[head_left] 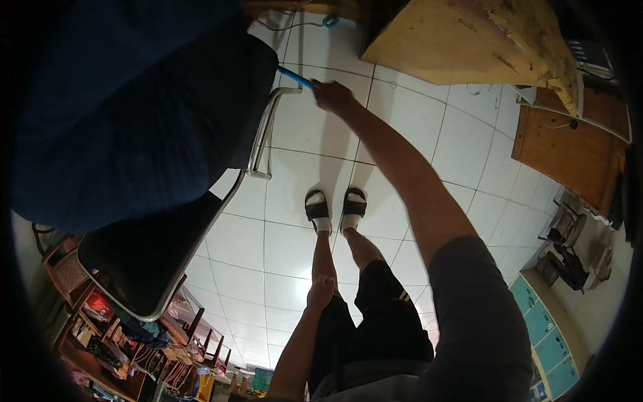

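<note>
My right hand (pixel 333 97) is stretched far forward and closed around a slim blue stick-like thing (pixel 295 76). The far end of this blue thing meets the edge of a large form in dark blue and black cloth (pixel 134 114); whether it touches the cloth or passes behind it, I cannot tell. That form rests on a black chair (pixel 147 254) with a chrome frame (pixel 258 144), which curves out just below my right hand. My left hand (pixel 321 291) hangs low in front of my leg, its fingers curled, with nothing seen in them.
White floor tiles (pixel 308 127) lie under my sandalled feet. A worn yellowish panel (pixel 462 40) and a brown wooden board (pixel 559 147) stand at the far right. Teal-fronted drawers (pixel 552 348) are at the near right. Cluttered wooden shelves (pixel 100 362) fill the near left. A cable (pixel 295 27) trails at the back.
</note>
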The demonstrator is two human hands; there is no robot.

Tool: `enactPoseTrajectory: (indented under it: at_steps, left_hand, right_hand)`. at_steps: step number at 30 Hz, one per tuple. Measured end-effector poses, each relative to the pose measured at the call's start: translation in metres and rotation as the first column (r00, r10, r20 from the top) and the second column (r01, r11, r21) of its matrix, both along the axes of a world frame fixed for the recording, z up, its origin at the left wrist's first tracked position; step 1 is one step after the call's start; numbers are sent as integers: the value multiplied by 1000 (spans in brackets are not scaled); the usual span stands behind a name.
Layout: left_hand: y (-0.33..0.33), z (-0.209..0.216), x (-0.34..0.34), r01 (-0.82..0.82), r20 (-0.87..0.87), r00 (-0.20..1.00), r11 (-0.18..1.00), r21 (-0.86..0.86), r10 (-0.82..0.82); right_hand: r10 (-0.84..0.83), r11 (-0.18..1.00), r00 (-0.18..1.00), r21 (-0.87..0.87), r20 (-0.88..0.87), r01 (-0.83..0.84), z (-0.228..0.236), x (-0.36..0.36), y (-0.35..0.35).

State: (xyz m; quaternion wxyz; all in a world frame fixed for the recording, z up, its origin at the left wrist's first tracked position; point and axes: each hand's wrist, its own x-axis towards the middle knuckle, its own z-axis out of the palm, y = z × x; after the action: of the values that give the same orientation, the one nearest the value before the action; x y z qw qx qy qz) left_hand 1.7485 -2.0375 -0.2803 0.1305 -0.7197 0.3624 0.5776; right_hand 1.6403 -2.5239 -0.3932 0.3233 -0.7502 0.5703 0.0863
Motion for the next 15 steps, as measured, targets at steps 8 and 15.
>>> enactPoseTrajectory:
  at_steps: [8, 15]
  left_hand:
    - [-32, 29, 0, 113, -65, 991, 992, -49, -116]
    - [-44, 31, 3, 139, -45, 988, 982, -131, -146]
  right_hand:
    - [-139, 967, 976, 191, -166, 170, 86, -250, 176]
    - [-382, 916, 907, 56, -178, 397, 251, -249, 348]
